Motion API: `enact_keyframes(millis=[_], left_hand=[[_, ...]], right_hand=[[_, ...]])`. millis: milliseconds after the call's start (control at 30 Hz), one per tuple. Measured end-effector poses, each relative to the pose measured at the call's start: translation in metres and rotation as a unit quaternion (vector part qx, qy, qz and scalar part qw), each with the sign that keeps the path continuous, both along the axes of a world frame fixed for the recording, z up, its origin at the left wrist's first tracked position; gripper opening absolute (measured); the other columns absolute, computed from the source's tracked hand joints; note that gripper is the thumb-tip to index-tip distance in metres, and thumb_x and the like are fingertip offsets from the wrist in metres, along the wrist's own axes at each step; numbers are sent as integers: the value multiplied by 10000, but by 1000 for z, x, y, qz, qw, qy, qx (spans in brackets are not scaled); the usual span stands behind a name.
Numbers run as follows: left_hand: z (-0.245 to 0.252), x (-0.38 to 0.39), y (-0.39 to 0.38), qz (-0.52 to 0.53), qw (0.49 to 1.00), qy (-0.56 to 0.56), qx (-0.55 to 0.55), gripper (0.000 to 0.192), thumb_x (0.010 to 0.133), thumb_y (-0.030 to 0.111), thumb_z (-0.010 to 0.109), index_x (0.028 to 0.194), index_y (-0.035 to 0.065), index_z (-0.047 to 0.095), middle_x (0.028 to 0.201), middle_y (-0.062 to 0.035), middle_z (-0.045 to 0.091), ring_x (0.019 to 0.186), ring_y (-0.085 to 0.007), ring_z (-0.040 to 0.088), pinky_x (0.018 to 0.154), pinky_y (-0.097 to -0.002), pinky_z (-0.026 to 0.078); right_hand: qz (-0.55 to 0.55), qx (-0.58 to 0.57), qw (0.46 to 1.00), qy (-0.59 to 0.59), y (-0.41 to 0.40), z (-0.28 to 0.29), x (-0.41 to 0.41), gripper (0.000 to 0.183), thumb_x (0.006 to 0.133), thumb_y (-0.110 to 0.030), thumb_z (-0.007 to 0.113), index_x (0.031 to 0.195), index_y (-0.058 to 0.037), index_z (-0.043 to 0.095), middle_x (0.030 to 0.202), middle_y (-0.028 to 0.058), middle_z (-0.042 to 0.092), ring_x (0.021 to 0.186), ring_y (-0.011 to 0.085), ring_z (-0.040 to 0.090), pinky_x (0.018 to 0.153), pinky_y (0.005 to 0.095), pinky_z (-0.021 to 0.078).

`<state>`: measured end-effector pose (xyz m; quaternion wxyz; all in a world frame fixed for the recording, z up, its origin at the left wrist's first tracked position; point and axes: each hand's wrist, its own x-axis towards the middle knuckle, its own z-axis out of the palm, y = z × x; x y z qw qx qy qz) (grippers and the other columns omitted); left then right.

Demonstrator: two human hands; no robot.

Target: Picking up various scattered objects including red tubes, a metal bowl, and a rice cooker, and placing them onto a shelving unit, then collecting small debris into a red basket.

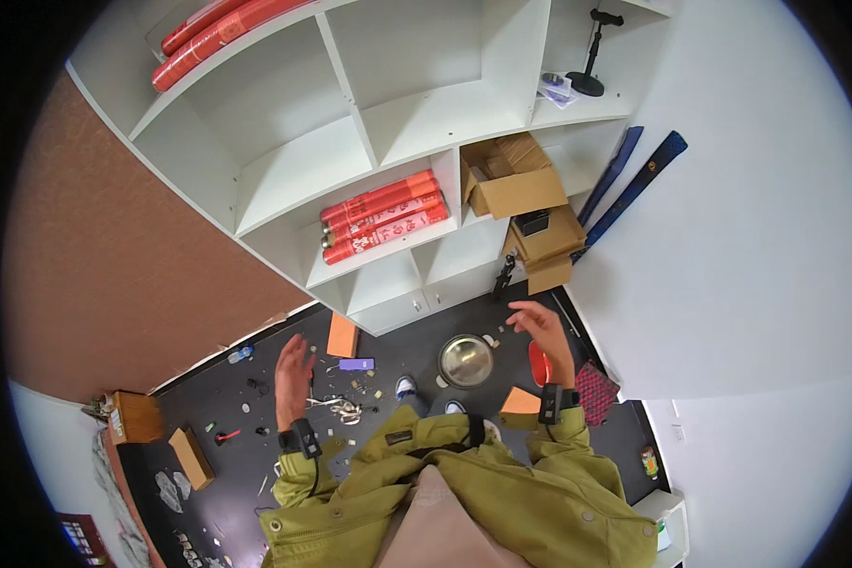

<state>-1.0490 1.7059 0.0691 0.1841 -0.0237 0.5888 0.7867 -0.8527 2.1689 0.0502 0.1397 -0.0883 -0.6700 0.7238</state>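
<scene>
Both hands are raised over the floor, in front of a white shelf unit. My left hand (295, 376) is at centre left, fingers apart and holding nothing. Below it, scraps and a purple box (356, 364) lie on the dark floor. My right hand (542, 334) is at right of centre, its fingers spread and slightly curled, with nothing in them. A round metal pan (466, 361) sits on the floor between the hands, nearer the right one. A red basin (539, 363) shows partly behind my right hand. Each wrist wears a black device.
The white shelf unit (369, 142) holds red rolls (387, 216) and an open cardboard box (525, 192). Blue long cases (635, 186) lean on the right wall. Orange boxes (342, 335), a cardboard box (192, 459), a patterned red cloth (596, 392) and litter lie on the floor.
</scene>
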Motion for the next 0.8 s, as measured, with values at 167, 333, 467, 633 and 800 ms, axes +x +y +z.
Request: enact_keyframes(millis=[167,333,467,633,800], left_hand=[[9,28,-19,43,999,18,10,525,876,145,514,1370,12,392,1456,-110,350,1373,-261,286,1075,-439,285],[14,69,-76,133,990,35,-15,503,909,183,518,1374,36,396,1453,-110,350,1369,-266,293,1085,-440,278],[8,112,-127,205,977,57,10,503,917,212,528,1369,30,400,1440,-107,369,1355,-266,315,1085,-430,282],[29,141,-153,283,958,52,-20,498,912,220,527,1356,23,415,1426,-107,385,1336,-263,348,1052,-407,326],[21,200,-225,392,919,19,-41,499,902,202,509,1358,24,412,1429,-103,385,1333,-253,358,1029,-376,349]], right_hand=[[39,11,999,-5,-1,-5,-14,270,894,-36,507,1147,-37,601,823,47,652,655,55,489,609,195,411],[115,6,993,-28,-33,6,-62,262,893,-44,518,1140,-27,602,802,38,641,657,44,486,600,191,399],[182,35,982,-43,-79,17,-94,267,887,-56,524,1138,-25,608,818,25,635,720,69,534,650,192,411],[216,73,969,-94,-118,14,-116,258,900,-79,518,1134,-24,612,795,23,620,676,63,459,621,195,370],[290,76,949,-101,-196,17,-142,251,914,-78,508,1136,-13,606,789,36,620,644,59,416,593,199,342]])
